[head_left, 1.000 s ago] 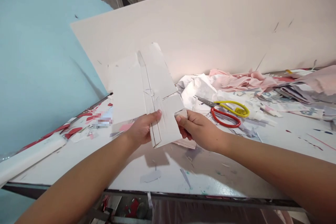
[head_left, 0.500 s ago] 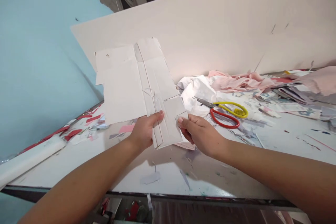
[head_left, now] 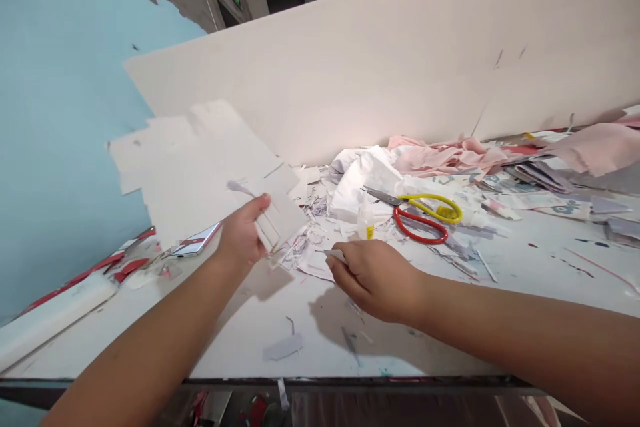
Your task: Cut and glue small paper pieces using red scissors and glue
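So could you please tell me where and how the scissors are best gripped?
Probably by the red loop and yellow loop, coming from the near right with the right hand, once freed of its scrap: the loops lie right, the blades point left.

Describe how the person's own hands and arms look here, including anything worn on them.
The left hand and right hand are ungloved. The left forearm and right forearm taper toward the wrists, with no sleeves, watch, bracelet or cables visible. No ring shows, though some fingers are hidden.
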Demonstrator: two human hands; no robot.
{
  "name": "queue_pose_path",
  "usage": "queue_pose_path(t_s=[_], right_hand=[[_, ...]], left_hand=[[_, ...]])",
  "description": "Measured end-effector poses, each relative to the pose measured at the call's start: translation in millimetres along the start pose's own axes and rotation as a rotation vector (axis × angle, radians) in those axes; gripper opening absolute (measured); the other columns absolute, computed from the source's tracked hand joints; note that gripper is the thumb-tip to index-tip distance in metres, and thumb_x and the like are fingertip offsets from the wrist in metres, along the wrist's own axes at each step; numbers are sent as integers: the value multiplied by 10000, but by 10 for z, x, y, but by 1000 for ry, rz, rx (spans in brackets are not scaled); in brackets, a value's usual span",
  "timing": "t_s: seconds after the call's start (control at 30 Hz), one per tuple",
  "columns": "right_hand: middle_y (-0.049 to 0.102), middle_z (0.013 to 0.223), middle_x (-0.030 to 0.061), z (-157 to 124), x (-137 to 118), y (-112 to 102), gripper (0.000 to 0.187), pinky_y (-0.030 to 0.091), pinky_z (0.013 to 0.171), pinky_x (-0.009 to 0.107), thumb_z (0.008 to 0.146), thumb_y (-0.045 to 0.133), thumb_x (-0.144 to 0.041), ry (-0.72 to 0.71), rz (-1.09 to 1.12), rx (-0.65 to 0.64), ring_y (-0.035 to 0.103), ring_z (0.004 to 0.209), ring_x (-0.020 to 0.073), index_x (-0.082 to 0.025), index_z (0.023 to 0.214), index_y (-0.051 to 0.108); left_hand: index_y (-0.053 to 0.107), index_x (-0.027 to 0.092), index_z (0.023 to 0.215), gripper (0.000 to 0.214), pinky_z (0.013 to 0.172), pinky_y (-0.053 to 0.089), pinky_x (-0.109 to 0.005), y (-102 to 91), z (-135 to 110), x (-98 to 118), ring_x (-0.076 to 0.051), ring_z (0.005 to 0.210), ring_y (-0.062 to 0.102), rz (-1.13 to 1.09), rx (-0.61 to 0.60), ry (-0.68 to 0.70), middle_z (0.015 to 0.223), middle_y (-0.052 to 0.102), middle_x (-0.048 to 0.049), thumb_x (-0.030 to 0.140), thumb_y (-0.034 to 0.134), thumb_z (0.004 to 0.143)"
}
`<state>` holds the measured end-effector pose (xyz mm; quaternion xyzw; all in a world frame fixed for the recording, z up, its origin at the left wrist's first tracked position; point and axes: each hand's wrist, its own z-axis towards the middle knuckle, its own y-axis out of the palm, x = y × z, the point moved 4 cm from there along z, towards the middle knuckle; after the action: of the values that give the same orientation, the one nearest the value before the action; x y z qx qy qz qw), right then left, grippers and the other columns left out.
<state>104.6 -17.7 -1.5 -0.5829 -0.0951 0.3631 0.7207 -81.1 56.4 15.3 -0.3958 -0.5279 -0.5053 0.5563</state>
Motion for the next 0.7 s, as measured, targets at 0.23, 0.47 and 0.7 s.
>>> queue_pose_path(t_s=[0.23,0.47,0.7], right_hand=[[648,951,73,-19,140,-350,366,384,693,284,907,256,-342,-41,168,248,576,864,194,-183,1030,562],[652,940,49,16,220,-430,376,412,675,269,899,277,-290,-9,174,182,583,831,167,-192,1203,477],[643,753,-14,-13,247,-445,225,365,498,221,864,371,-326,107,246,25,531,579,114,-219,1062,389]], left_hand=[[654,111,722,269,533,511,-302,-71,139,-176,-195,573,628,73,-128,-216,640,662,-62,300,733,548],[652,118,712,300,527,506,-293,-262,341,-173,-203,572,633,389,-211,-378,655,683,-81,265,782,484],[649,154,798,444,563,479,-284,-323,474,-237,-218,666,635,749,-225,-259,721,689,-54,460,739,489]])
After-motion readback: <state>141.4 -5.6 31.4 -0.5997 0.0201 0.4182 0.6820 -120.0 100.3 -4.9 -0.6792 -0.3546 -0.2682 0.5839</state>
